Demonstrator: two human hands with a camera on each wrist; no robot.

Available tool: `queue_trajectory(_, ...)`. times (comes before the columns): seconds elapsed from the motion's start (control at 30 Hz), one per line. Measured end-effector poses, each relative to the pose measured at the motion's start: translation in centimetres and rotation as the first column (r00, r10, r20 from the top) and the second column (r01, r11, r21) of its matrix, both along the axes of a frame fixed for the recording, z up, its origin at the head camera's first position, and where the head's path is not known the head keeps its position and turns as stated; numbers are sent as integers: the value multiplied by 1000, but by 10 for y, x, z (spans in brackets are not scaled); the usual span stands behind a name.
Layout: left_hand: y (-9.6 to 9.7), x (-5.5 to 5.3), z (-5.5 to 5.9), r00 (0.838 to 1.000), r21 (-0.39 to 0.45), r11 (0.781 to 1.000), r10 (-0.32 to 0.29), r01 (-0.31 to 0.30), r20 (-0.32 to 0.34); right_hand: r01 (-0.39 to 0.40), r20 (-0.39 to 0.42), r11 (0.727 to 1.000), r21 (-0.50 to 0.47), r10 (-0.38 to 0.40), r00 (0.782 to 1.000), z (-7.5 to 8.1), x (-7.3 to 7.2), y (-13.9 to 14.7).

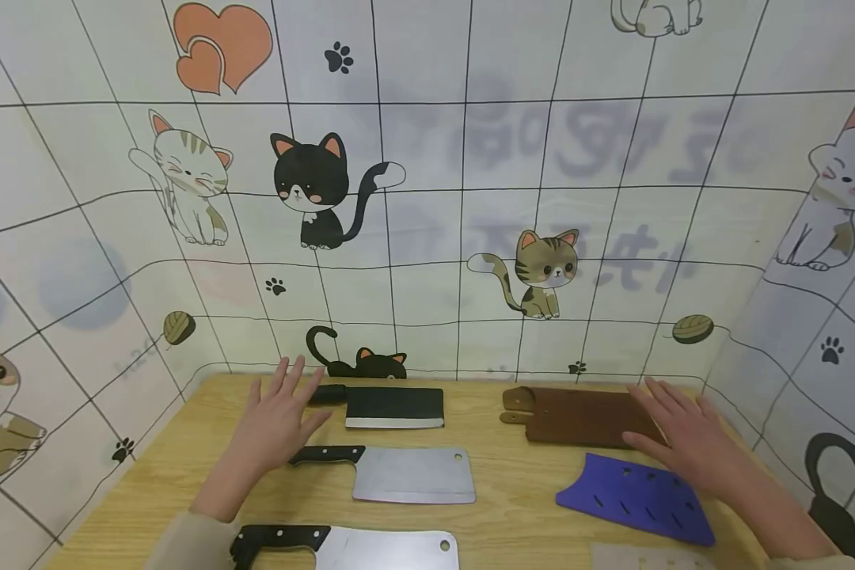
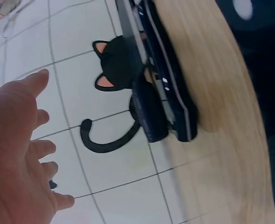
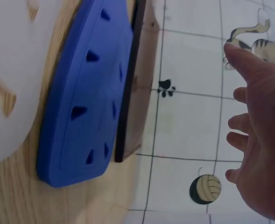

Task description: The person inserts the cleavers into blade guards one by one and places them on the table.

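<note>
My left hand [image 1: 274, 419], fingers spread and holding nothing, hovers by the handles of the cleavers at the left. The farthest is a black-bladed cleaver [image 1: 395, 405]; nearer lies a silver cleaver [image 1: 416, 475] with a black handle, and a third silver cleaver [image 1: 392, 550] is cut off by the bottom edge. My right hand [image 1: 691, 435], likewise spread, overlaps the right end of a brown leather sheath [image 1: 577, 416] in the head view. In front of that sheath lies a blue slotted blade guard [image 1: 637, 497]. The right wrist view shows the blue guard [image 3: 86, 93] with triangular holes.
A whitish blade guard [image 1: 648, 558] with holes lies at the front right, partly out of frame. The wooden tabletop [image 1: 513, 507] ends against a white tiled-pattern wall covering [image 1: 427, 237] printed with cats, which also rises at both sides.
</note>
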State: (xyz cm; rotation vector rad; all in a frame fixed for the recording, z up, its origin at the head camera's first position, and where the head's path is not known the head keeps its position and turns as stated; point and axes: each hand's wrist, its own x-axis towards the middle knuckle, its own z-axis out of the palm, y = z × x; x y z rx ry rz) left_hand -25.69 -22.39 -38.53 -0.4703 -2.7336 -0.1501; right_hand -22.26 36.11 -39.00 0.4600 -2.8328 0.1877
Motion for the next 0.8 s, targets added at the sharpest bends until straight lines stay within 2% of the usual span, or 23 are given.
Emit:
queue_trajectory(0.17,-8,-16,-7,998,53,999,-15,12,53,-24,28,996,-80,26,999,-10,-12,12)
queue_trajectory(0.23,-13,-22,-11,994,111,993,-47,36,101,-24,68,987,-158,36,997,-13,-16,15)
queue_trajectory(0.33,-20,-30,-16,977,219,973,-117,77,176,-10,133,957,-288,50,990,-17,-21,16)
queue_trajectory(0.43,-27,-38,-23,959,301,948,-175,102,224,12,169,937,-348,50,984,-21,-24,17)
queue_trajectory(0.5,-31,-44,-28,955,328,938,-190,108,228,19,171,937,-348,44,984,-23,-27,17)
queue_trajectory(0.8,-47,-74,-44,964,417,902,-201,112,176,26,204,946,-323,42,978,-31,-50,25)
